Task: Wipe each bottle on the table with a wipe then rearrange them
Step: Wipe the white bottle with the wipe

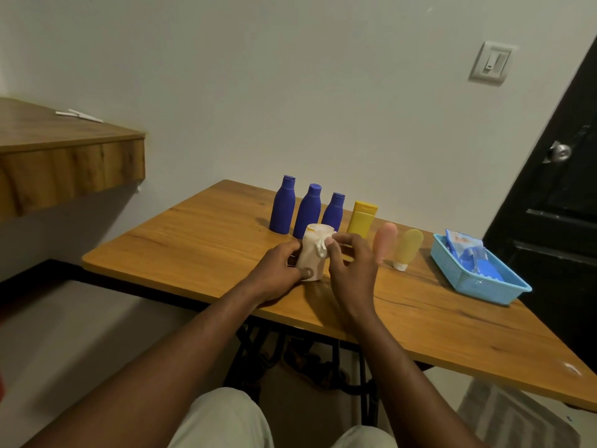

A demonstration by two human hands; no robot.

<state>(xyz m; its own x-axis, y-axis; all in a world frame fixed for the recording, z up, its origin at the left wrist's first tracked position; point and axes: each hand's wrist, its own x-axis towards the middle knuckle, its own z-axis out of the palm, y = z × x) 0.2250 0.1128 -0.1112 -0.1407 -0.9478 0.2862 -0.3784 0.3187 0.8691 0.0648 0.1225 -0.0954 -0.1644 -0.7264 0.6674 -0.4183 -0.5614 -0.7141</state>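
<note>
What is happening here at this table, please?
A person is wiping a white bottle on the table. The left hand grips it; the right hand pinches a wipe against it. Three blue bottles, a yellow bottle, a pink tube and a yellow tube stand in a row behind. A basket sits to the right.

Left hand (277, 276) covers the white bottle's (311, 257) left side and lower edge. Right hand (350, 270) hides most of the wipe (321, 248); only a crumpled bit shows. Behind the grip: bases of second blue bottle (310, 208) and third blue bottle (334, 210) blocked by the white bottle. Yellow bottle (361, 218) base and pink tube (384, 240) foot partly behind right hand. Packet (465, 247) print too small to read.
</note>
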